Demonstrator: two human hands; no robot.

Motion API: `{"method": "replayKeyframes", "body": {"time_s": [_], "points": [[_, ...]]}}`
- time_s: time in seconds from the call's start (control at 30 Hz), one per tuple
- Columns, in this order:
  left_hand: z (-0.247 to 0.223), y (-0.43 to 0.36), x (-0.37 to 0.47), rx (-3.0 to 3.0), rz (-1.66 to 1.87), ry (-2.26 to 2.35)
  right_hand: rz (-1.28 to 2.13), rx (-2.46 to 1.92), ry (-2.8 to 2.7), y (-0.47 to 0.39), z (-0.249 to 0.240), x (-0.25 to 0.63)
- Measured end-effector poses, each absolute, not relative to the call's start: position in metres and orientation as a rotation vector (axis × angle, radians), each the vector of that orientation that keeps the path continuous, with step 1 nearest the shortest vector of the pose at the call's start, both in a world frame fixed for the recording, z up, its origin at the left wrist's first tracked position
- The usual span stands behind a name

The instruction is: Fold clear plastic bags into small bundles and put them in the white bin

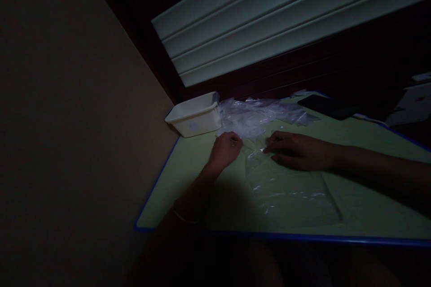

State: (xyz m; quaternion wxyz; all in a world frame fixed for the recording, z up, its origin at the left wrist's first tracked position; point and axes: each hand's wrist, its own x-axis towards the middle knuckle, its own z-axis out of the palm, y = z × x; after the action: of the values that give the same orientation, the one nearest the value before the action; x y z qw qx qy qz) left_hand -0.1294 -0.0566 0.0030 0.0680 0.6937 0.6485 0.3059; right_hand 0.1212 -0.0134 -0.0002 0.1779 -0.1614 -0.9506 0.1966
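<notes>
A large clear plastic bag (292, 193) lies flat on the pale green tabletop (191, 166), its lower edge close to the table's front. At the bag's upper left corner, my left hand (226, 149) is closed, with thumb and fingers pinched on the bag's edge. My right hand (292, 149) rests over the upper part of the bag, its fingers bent and pointing left, pressed on the film. Behind both hands is a loose pile of thin clear plastic bags (251, 114).
A white plastic bin (198, 121) stands at the back left beside the wall (84, 121). At the back right lie a dark flat device (328, 106) and a white cable (370, 119). A blue edge (286, 236) rims the table.
</notes>
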Motion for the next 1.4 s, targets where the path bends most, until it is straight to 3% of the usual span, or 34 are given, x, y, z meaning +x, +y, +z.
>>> {"method": "replayKeyframes", "body": {"time_s": [0.23, 0.63, 1.4], "points": [[0.012, -0.062, -0.120, 1.776, 1.106, 1.559, 0.546, -0.445, -2.692, -0.014, 0.000, 0.121], [0.023, -0.066, -0.113, 1.504, 1.065, 1.285, 0.523, -0.456, -2.696, -0.013, -0.002, 0.121], [0.006, -0.065, -0.124, 1.852, 0.786, 1.433, 0.530, -0.457, -2.705, -0.014, -0.001, 0.121]]}}
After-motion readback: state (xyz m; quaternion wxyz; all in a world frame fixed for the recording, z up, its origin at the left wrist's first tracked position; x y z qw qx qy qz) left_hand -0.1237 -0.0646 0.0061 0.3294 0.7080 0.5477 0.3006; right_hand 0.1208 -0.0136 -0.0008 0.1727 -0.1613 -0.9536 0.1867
